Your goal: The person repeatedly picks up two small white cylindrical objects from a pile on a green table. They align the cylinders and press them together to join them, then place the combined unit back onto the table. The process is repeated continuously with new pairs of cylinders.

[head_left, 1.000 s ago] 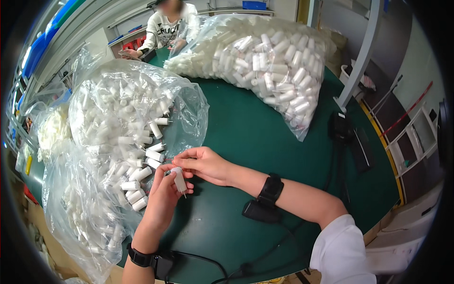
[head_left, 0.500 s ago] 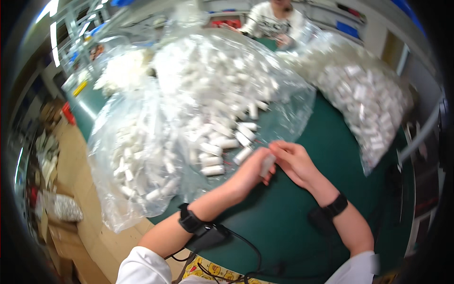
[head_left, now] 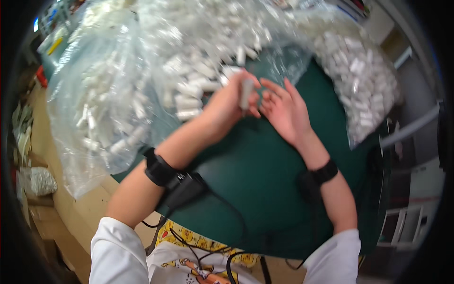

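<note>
My left hand (head_left: 228, 102) is closed around a small white cylinder (head_left: 246, 93), held on end between thumb and fingers. Motion blur hides its fine detail. Just to its right, my right hand (head_left: 287, 111) has its fingers spread and nothing in them, with the fingertips close to the left hand's. Beyond my left wrist, several similar white cylinders (head_left: 187, 102) lie loose at the mouth of a large clear plastic bag (head_left: 156, 61) full of them.
A second clear bag of white cylinders (head_left: 71, 156) lies at the left, over the edge of the green table (head_left: 265, 199). Another filled bag (head_left: 364, 90) stands at the right. Black wrist straps (head_left: 158, 168) and cables (head_left: 227, 206) lie close to my arms. A bag (head_left: 41, 181) sits on the floor.
My right hand has come away from the cylinder and its fingers have spread. The left hand still holds the cylinder. The view has tilted downward.
</note>
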`<state>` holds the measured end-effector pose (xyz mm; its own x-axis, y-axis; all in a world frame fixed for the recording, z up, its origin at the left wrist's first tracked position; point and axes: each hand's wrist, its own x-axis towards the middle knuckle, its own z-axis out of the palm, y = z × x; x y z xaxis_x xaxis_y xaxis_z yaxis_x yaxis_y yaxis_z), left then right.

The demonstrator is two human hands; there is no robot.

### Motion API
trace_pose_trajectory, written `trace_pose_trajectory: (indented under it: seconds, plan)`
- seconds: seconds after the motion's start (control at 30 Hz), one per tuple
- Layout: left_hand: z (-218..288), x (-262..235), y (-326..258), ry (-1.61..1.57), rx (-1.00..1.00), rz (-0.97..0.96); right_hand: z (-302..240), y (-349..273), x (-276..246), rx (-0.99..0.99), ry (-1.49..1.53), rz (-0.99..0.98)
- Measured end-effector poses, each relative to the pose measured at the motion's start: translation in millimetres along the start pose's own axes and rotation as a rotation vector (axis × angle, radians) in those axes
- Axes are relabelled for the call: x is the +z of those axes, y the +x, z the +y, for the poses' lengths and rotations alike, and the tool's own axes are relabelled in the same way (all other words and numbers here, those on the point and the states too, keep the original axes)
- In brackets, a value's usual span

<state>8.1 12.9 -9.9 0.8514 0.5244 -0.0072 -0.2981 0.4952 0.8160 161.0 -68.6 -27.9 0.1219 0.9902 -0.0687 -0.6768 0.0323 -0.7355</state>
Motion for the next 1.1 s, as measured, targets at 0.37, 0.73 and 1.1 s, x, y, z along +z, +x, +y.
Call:
trace_pose_trajectory:
  seconds: [0.37,0.73,1.1]
  plan:
    - [6,9,-10,0.063,0.059,-0.034,4,1,-9,-0.047,-0.131,-0.068]
    - [10,18,-12,0.038,-0.056,-0.099,3,-2,-5,-0.015,-0.064,-0.007]
    - [4,18,-13,-0.200,-0.004,-0.281,0,-6,-6,0.032,-0.102,-0.076]
